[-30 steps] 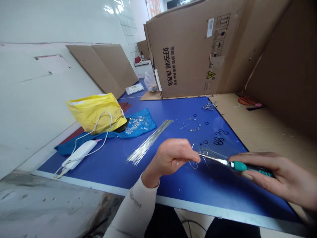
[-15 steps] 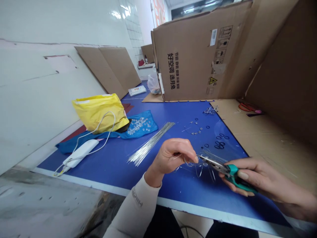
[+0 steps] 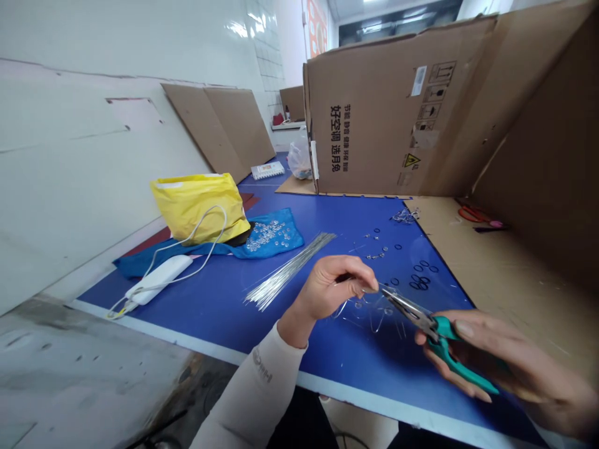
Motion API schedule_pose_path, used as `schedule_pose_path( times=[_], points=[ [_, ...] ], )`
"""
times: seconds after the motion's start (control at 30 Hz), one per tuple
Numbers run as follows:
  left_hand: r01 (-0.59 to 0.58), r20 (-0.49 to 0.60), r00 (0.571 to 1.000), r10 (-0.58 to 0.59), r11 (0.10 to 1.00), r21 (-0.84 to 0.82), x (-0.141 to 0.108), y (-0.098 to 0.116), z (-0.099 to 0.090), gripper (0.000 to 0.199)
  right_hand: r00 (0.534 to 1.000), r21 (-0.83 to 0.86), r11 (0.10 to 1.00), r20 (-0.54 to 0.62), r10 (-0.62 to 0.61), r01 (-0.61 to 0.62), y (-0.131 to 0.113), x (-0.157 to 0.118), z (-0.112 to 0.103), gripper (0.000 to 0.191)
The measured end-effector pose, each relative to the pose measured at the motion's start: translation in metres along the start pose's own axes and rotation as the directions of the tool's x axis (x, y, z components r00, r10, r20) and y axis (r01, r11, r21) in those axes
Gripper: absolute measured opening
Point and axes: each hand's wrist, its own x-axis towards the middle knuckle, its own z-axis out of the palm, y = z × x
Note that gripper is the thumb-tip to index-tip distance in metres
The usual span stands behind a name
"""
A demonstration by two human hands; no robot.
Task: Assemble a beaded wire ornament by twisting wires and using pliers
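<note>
My left hand (image 3: 339,284) is closed in a pinch on a thin wire, of which only short lengths show by the fingertips. My right hand (image 3: 486,349) grips long-nose pliers (image 3: 437,333) by their green handles, which are spread somewhat apart. The pliers' narrow metal tips reach to just beside my left fingertips; whether they touch the wire I cannot tell. Beneath both hands, bent wire pieces (image 3: 377,321) with clear beads lie on the blue table (image 3: 299,340). A bundle of straight wires (image 3: 290,271) lies left of my left hand.
Black rings (image 3: 418,282) and a beaded wire (image 3: 377,255) lie beyond the hands. Clear beads (image 3: 269,236) rest on blue cloth beside a yellow bag (image 3: 201,209) and a white power strip (image 3: 161,277). A large cardboard box (image 3: 374,125) stands behind; red-handled scissors (image 3: 475,214) lie right.
The pliers' handles have spread wider in my right hand, which has moved slightly down and right. My left hand keeps its pinch. The whole view has shifted a little.
</note>
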Motion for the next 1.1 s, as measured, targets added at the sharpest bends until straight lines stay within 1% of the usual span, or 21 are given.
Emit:
schedule_pose_path(
  times=[0.07, 0.1, 0.13, 0.17, 0.2, 0.23, 0.27, 0.3, 0.33, 0.43, 0.57, 0.67, 0.73, 0.9, 1.1],
  points=[
    [0.054, -0.042, 0.998, -0.056, 0.997, -0.049, 0.000, -0.002, 0.000, 0.025, 0.995, -0.099, 0.994, -0.089, 0.034, -0.043, 0.001, -0.004, -0.006, 0.045],
    [0.073, -0.061, 0.995, -0.077, 0.995, -0.073, 0.000, -0.003, 0.001, 0.026, 0.987, -0.175, 0.984, -0.162, 0.011, -0.040, 0.002, -0.006, -0.008, 0.038],
    [0.091, -0.077, 0.992, -0.099, 0.991, -0.096, 0.000, -0.004, 0.001, 0.027, 0.967, -0.302, 0.953, -0.245, -0.074, -0.003, 0.005, -0.007, -0.009, 0.033],
    [0.106, -0.087, 0.989, -0.117, 0.987, -0.120, 0.001, -0.004, 0.001, 0.027, 0.934, -0.437, 0.899, -0.306, -0.187, 0.037, 0.007, -0.008, -0.010, 0.030],
    [0.122, -0.094, 0.986, -0.136, 0.982, -0.142, 0.001, -0.005, 0.001, 0.028, 0.897, -0.555, 0.829, -0.330, -0.295, 0.068, 0.010, -0.008, -0.011, 0.029],
    [0.139, -0.096, 0.983, -0.156, 0.977, -0.162, 0.001, -0.005, 0.001, 0.028, 0.867, -0.647, 0.758, -0.328, -0.376, 0.085, 0.012, -0.008, -0.011, 0.030],
    [0.157, -0.099, 0.979, -0.176, 0.972, -0.177, 0.002, -0.005, 0.002, 0.028, 0.849, -0.714, 0.695, -0.312, -0.427, 0.087, 0.014, -0.008, -0.011, 0.031],
    [0.180, -0.101, 0.974, -0.201, 0.965, -0.188, 0.002, -0.004, 0.002, 0.028, 0.843, -0.762, 0.643, -0.296, -0.449, 0.075, 0.015, -0.008, -0.010, 0.033],
    [0.205, -0.104, 0.968, -0.228, 0.959, -0.197, 0.003, -0.004, 0.003, 0.028, 0.850, -0.799, 0.598, -0.275, -0.450, 0.059, 0.015, -0.009, -0.010, 0.035],
    [0.279, -0.100, 0.947, -0.304, 0.937, -0.210, 0.004, -0.003, 0.005, 0.030, 0.867, -0.861, 0.509, -0.241, -0.435, 0.017, 0.014, -0.010, -0.010, 0.038],
    [0.367, -0.072, 0.917, -0.392, 0.902, -0.229, 0.004, -0.003, 0.007, 0.031, 0.856, -0.898, 0.440, -0.215, -0.469, 0.015, 0.011, -0.011, -0.009, 0.038],
    [0.410, -0.072, 0.898, -0.434, 0.885, -0.222, 0.004, -0.004, 0.007, 0.033, 0.856, -0.909, 0.417, -0.207, -0.474, 0.011, 0.011, -0.012, -0.007, 0.038],
    [0.419, -0.078, 0.893, -0.443, 0.883, -0.214, 0.005, -0.004, 0.008, 0.033, 0.857, -0.915, 0.404, -0.211, -0.470, -0.004, 0.011, -0.012, -0.006, 0.038],
    [0.433, -0.072, 0.886, -0.458, 0.874, -0.222, 0.006, -0.002, 0.009, 0.033, 0.851, -0.941, 0.337, -0.192, -0.489, -0.019, 0.012, -0.010, -0.004, 0.035],
    [0.459, -0.047, 0.869, -0.493, 0.838, -0.295, 0.005, -0.004, 0.007, 0.032, 0.858, -0.944, 0.328, -0.193, -0.476, -0.030, 0.012, -0.010, -0.005, 0.039]
  ],
)
